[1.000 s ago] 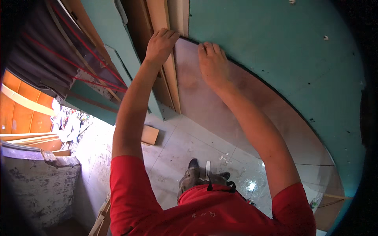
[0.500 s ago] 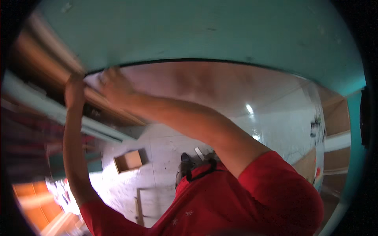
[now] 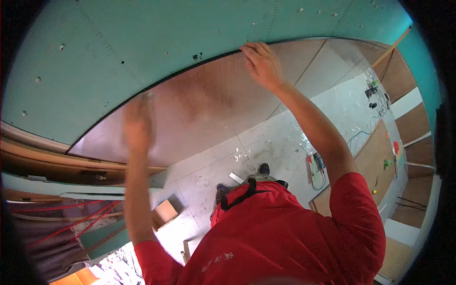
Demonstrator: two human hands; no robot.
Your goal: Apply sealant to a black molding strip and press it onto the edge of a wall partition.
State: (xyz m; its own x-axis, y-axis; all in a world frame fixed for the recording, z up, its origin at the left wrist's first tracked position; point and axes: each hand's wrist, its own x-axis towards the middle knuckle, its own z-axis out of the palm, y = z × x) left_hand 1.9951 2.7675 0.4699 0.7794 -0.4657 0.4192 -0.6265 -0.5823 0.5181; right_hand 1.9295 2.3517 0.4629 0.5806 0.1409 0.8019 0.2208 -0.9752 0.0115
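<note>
Up against the green wall board [image 3: 142, 52], a large, smooth brown plywood sheet [image 3: 204, 109] leaned, its top edge curving (the lens bent it) just under the green surface. The right hand [image 3: 261, 64] had its fingers curled over that top edge, gripping it. The left hand [image 3: 138, 118] lay against the sheet's face lower down, too blurred to tell whether its fingers were spread or closed. Below, pale floor tiles [image 3: 285, 142] showed scuffs and debris. A small open cardboard box [image 3: 164, 213] sat near the left arm, its contents unclear. Wooden laths [image 3: 47, 159] and red cords [image 3: 71, 223] crowded the left; cables and small tools [image 3: 375, 90] lay well apart at right.
</note>
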